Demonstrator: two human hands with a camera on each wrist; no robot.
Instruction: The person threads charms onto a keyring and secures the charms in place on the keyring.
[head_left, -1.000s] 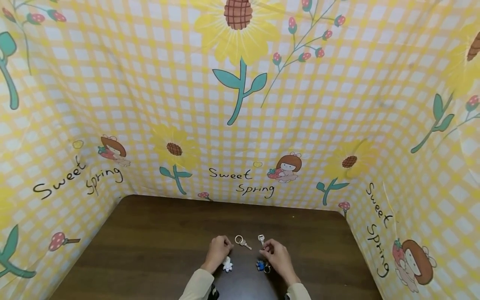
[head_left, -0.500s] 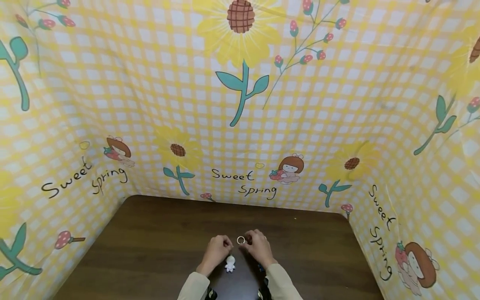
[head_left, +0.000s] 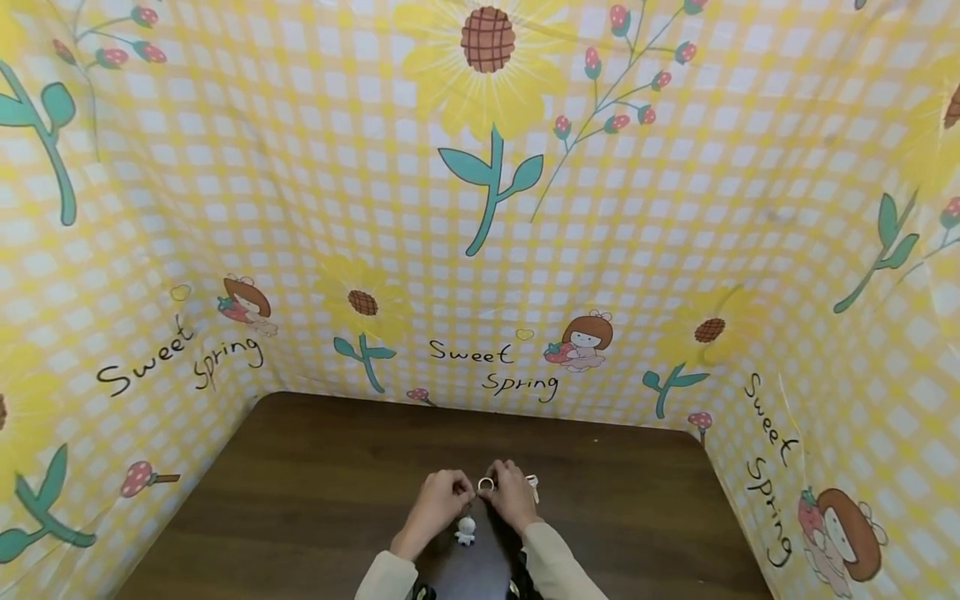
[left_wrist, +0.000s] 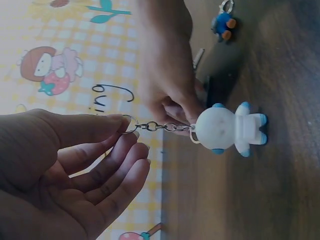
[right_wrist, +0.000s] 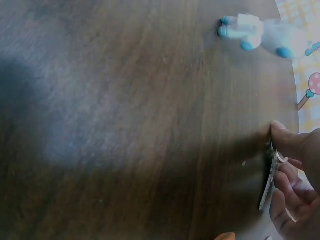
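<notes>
My left hand pinches the small metal ring of a keychain between thumb and fingertips. From its chain hangs a white astronaut-like figure with blue feet, above the table. Close beside it, my right hand pinches a key ring whose loop shows toward the left hand. In the right wrist view a key lies edge-on along the fingers of that right hand. The two hands are near each other but apart.
A second key lies on the brown table, right of the right hand. A blue figure keychain with orange feet lies nearer the body. Checked yellow cloth walls the table's back and sides.
My right hand has moved left from the second key to the key ring and taken hold of it. My left hand has raised the white figure from the table by its ring.
</notes>
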